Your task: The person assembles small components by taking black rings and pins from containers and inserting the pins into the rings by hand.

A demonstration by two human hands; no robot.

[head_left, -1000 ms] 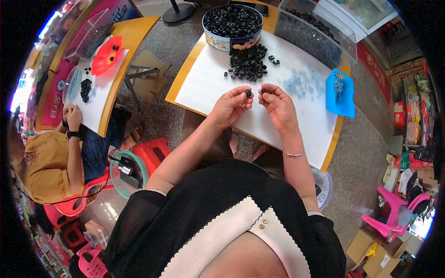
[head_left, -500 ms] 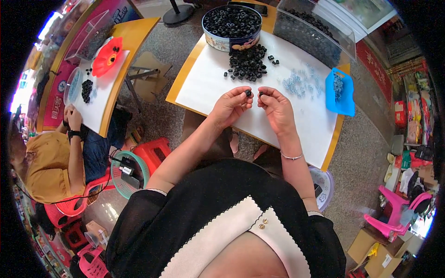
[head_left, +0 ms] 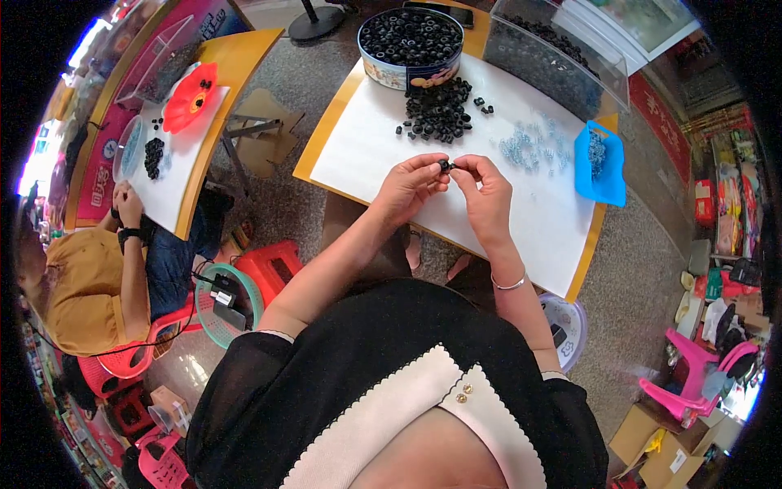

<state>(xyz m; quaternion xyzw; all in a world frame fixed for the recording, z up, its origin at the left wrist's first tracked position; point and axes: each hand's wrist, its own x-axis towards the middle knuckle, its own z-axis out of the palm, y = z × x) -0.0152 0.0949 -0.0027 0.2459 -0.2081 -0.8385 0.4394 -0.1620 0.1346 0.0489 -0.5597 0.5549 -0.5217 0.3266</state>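
Note:
Between the fingertips of my left hand (head_left: 407,187) is a small black ring-shaped part (head_left: 444,165). My right hand (head_left: 487,196) is closed in a pinch and meets it from the right; at its tips there is a small dark piece, mostly hidden by the fingers. Both hands are above the near part of the white-covered table (head_left: 521,220). Just beyond them lies a pile of similar black parts (head_left: 436,112). To the right of the pile, small clear bluish pieces (head_left: 531,151) are scattered.
A round tin (head_left: 389,75) full of black parts stands behind the pile. A clear bin (head_left: 562,69) holds more, at the back right. A blue tray (head_left: 607,191) sits at the right edge. On the left, another person (head_left: 94,285) sits at a second table (head_left: 213,122).
My right hand has moved left, bringing its small dark piece up against the black part. My left hand has barely shifted. The other person's hands have stayed in place.

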